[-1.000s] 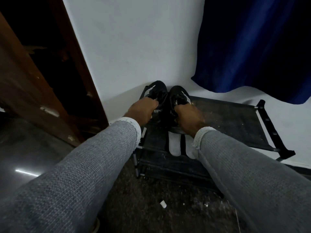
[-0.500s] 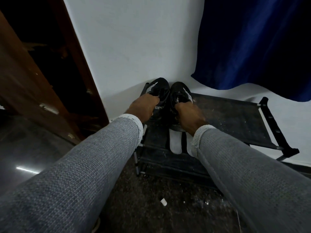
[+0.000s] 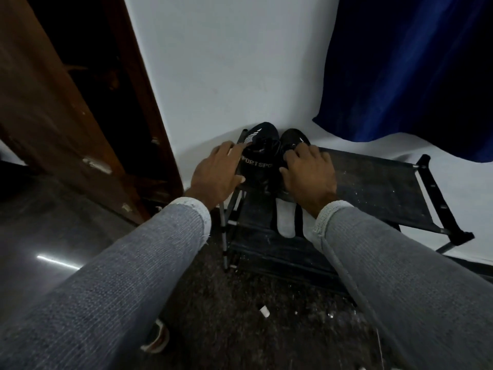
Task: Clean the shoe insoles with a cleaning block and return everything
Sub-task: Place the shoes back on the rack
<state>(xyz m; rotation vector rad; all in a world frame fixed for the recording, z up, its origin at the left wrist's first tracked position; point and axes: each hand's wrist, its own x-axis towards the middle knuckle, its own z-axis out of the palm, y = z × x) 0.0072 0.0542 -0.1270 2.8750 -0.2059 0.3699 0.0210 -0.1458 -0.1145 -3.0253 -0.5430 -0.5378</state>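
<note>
Two black sports shoes stand side by side at the back left corner of a low black rack [image 3: 378, 193], toes toward the wall. My left hand [image 3: 217, 173] lies with spread fingers against the outer side of the left shoe [image 3: 257, 153]. My right hand [image 3: 309, 173] rests with loose fingers on the right shoe [image 3: 292, 138]. Two pale insoles [image 3: 285, 220] lie flat on the rack just in front of the shoes, the right one partly hidden by my sleeve. No cleaning block shows.
A brown wooden door [image 3: 58, 108] stands open at the left. A dark blue curtain [image 3: 410, 68] hangs at the upper right over the white wall. A small white scrap [image 3: 264, 311] lies on the dark speckled floor.
Both hands have loosened from a curled grip on the shoes to spread fingers. The shoes sit slightly farther back toward the wall.
</note>
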